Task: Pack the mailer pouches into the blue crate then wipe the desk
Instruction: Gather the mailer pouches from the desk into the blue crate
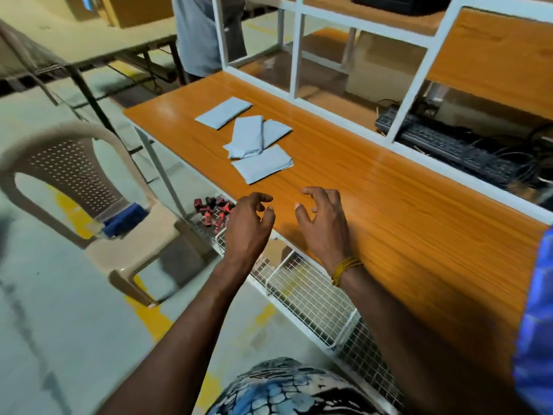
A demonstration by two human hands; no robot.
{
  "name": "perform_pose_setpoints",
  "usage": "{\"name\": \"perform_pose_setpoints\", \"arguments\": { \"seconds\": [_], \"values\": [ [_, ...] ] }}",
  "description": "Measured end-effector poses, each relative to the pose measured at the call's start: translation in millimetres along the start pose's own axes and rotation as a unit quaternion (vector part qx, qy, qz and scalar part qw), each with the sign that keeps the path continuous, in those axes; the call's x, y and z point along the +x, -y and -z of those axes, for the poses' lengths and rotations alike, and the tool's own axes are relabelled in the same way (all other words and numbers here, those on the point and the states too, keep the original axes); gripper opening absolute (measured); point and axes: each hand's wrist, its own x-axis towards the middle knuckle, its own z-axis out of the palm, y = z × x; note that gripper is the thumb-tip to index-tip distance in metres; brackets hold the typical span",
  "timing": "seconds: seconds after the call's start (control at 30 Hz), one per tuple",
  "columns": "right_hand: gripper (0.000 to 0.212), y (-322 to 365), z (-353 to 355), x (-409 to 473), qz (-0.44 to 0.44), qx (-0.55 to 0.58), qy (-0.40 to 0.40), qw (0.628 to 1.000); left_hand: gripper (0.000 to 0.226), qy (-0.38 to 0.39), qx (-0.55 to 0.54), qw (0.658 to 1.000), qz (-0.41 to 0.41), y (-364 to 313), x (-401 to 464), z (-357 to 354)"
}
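Observation:
Several grey mailer pouches lie on the orange wooden desk (389, 223): one apart at the far left (223, 112), an overlapping pair in the middle (251, 136), and the nearest one (261, 164). My left hand (248, 223) hovers at the desk's front edge, fingers loosely curled, holding nothing. My right hand (323, 220) hovers over the desk beside it, fingers spread and bent, also holding nothing; a yellow thread band circles that wrist. Both hands are short of the nearest pouch. A blue object (125, 220) sits on the chair seat at left.
A beige plastic chair (74, 187) stands left of the desk. A white wire shelf (314, 298) under the desk front holds red and black items (214, 209). A white frame partition (344, 115) backs the desk, with a black keyboard (443, 145) behind. A person stands at the back.

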Motion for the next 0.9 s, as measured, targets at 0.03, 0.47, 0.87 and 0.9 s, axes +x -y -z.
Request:
{"name": "perform_pose_setpoints", "arguments": {
  "seconds": [0.03, 0.47, 0.87, 0.9],
  "values": [
    [0.029, 3.2, -6.5, 3.1, -0.001, 0.0, 0.004, 1.0, 0.025, -0.001, -0.002, 1.0, 0.005, 6.8, 4.3, 3.7],
    [0.031, 10.8, -80.9, 84.2, -0.026, 0.0, 0.053, 0.998, 0.03, 0.001, -0.01, 0.999, 0.042, 58.1, 84.9, 11.3],
    [0.051, -36.8, -175.8, 220.4, -0.101, -0.097, 0.146, 0.979, 0.036, 0.057, 0.072, 0.994, 0.053, 86.7, 243.2, -34.0],
    [0.056, -42.1, -182.5, 228.6, -0.105, -0.122, 0.152, 0.975, 0.036, 0.059, 0.076, 0.994, 0.056, 87.4, 255.7, -40.4]
  ]
}}
